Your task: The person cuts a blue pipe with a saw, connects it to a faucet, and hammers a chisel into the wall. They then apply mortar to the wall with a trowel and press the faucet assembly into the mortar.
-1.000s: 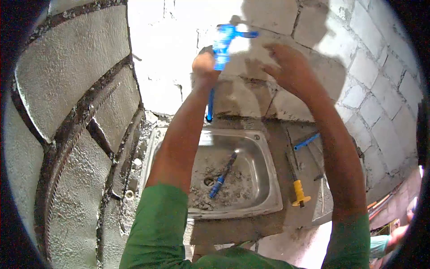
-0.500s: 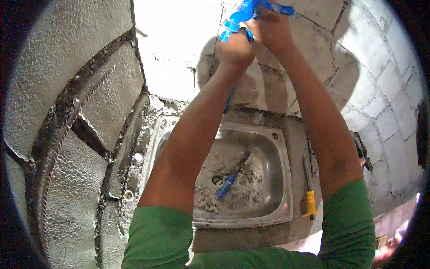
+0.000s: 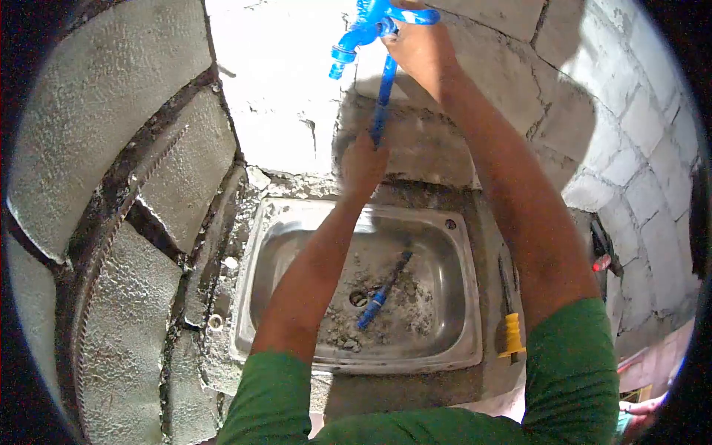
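A blue plastic faucet (image 3: 362,34) juts from the top of a blue pipe (image 3: 384,93) that runs down in front of the block wall. My right hand (image 3: 423,52) is closed around the back of the faucet, near where it meets the pipe; its fingertips are partly hidden. Lower down, my left hand (image 3: 363,165) is wrapped around the pipe, just above the far rim of a steel sink (image 3: 463,297). Inside the sink, a short piece of blue pipe (image 3: 377,298) with a dark end lies across grey rubble beside the drain.
A tool with a yellow handle (image 3: 512,335) lies right of the sink. Rough stone-like blocks (image 3: 126,297) and a ribbed steel bar (image 3: 111,230) are on the left. Dark tools with a red part (image 3: 601,262) sit far right. Another person's arm (image 3: 644,407) shows at lower right.
My left hand has moved down from just below the faucet to lower on the pipe, baring its upper length. The faucet and my right hand appear farther left in view.
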A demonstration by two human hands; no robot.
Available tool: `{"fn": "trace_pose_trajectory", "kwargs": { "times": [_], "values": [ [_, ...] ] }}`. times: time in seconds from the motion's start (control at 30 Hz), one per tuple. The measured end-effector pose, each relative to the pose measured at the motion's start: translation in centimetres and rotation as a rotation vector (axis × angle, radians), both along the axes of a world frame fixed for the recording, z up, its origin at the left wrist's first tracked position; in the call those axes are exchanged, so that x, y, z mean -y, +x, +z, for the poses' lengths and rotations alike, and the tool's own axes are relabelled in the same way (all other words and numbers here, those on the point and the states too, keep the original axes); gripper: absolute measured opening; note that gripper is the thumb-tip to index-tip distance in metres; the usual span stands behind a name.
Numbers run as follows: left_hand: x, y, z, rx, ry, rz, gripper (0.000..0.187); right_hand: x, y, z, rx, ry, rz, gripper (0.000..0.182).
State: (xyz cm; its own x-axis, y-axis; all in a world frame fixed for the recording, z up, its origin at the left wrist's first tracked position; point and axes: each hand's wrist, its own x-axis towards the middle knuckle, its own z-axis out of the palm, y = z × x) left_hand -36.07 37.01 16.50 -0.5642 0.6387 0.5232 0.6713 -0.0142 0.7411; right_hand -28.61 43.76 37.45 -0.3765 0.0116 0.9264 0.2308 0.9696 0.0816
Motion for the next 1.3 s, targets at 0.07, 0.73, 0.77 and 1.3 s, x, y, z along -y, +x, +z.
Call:
{"fn": "trace_pose_trajectory", "kwargs": {
  "times": [0.07, 0.73, 0.77, 1.3],
  "values": [
    [-1.0, 0.0, -2.3, 0.015, -0.023, 0.015, 0.032, -0.1, 0.3, 0.7, 0.086, 0.061, 0.315, 0.018],
    [-5.3, -3.8, -3.7, -0.272, -0.247, 0.111, 0.041, 3.3, 7.1, 1.5, 0.393, -0.127, -0.184, 0.052],
    [-4.6, -3.7, -3.9, -0.332, -0.245, 0.147, 0.044, 2.5, 9.2, 1.2, 0.377, 0.069, -0.111, 0.053],
    [27.0, 7.8, -6.0, -0.352, -0.792, -0.103, 0.062, 20.9, 51.7, -27.8, 0.259, -1.056, -0.596, 0.029]
  ]
}}
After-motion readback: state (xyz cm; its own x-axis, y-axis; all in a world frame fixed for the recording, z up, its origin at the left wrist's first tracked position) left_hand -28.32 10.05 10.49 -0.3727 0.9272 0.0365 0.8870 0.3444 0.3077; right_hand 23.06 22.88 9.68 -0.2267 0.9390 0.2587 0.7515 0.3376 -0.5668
